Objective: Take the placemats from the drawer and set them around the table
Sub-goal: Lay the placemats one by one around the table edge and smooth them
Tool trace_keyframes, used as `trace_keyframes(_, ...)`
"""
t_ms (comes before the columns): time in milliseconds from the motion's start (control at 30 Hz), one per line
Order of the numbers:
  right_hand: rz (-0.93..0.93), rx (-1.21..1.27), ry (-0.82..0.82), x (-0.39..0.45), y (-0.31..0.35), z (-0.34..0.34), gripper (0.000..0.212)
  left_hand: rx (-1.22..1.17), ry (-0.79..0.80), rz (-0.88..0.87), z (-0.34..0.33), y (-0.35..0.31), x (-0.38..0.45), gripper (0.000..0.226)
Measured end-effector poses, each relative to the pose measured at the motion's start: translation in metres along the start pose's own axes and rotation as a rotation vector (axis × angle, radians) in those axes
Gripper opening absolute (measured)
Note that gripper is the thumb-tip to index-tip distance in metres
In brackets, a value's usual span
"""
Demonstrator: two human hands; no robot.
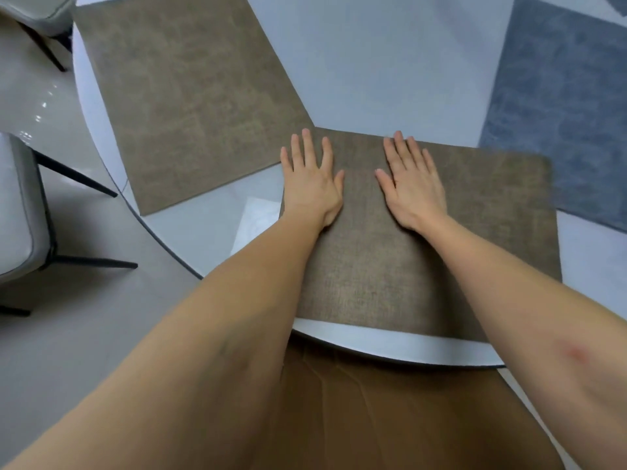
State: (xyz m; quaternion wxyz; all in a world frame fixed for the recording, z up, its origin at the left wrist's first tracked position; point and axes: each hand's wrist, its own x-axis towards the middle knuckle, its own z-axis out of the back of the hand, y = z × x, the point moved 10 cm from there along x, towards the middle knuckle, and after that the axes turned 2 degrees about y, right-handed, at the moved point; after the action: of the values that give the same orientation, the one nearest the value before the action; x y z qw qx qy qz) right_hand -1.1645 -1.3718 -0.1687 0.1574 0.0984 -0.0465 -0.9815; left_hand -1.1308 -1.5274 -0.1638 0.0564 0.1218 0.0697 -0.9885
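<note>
A brown placemat [475, 239] lies flat on the round white table [373, 62], close to its near edge. My left hand [310, 183] rests palm down on the mat's far left part, fingers spread. My right hand [412, 184] lies palm down beside it on the same mat, fingers apart. Neither hand grips anything. A second brown placemat [183, 96] lies on the table to the left, angled. A blue-grey placemat [570, 113] lies at the right, partly cut off by the frame edge.
Two grey padded chairs with black legs stand left of the table, one at the far left [37, 11] and one nearer [20, 212]. A brown chair seat [390, 418] sits below the table's near edge. The floor [51, 351] is pale and glossy.
</note>
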Motion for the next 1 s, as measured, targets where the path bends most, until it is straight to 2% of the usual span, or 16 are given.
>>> trace_keyframes(200, -0.227, -0.004, -0.014, -0.04, -0.092, 0.006, 0.058, 0.087, 0.115, 0.035, 0.013, -0.005, 0.006, 0.061)
trace_keyframes(333, -0.359, 0.03, 0.031, -0.057, -0.148, 0.012, 0.06, 0.259, 0.176, 0.068, 0.019, -0.029, 0.007, 0.063)
trace_keyframes(400, -0.344, 0.022, 0.034, -0.058, -0.155, 0.013, 0.06, 0.248, 0.114, -0.065, 0.017, -0.078, 0.004, 0.059)
trace_keyframes(467, -0.316, 0.001, 0.016, -0.056, -0.154, 0.018, 0.058, 0.125, 0.075, -0.217, 0.01, -0.14, -0.003, 0.057)
trace_keyframes(600, -0.261, 0.0, -0.019, -0.065, -0.161, 0.016, 0.057, -0.054, 0.101, -0.319, -0.019, -0.218, -0.022, 0.055)
trace_keyframes(667, -0.221, 0.032, -0.048, -0.071, -0.167, 0.012, 0.057, -0.023, 0.101, -0.328, -0.037, -0.224, -0.029, 0.057)
trace_keyframes(733, -0.206, 0.035, -0.078, -0.076, -0.175, 0.01, 0.059, 0.028, 0.029, -0.305, -0.043, -0.219, -0.033, 0.059)
trace_keyframes(900, -0.397, 0.054, -0.096, -0.105, -0.226, 0.016, 0.065, 0.067, -0.014, -0.245, -0.042, -0.217, -0.032, 0.057)
trace_keyframes(967, -0.323, 0.064, -0.112, -0.12, -0.215, 0.021, 0.066, 0.06, 0.002, -0.223, -0.043, -0.218, -0.032, 0.057)
trace_keyframes(1000, -0.218, 0.094, -0.118, -0.128, -0.196, 0.021, 0.065, 0.051, 0.008, -0.196, -0.044, -0.217, -0.033, 0.057)
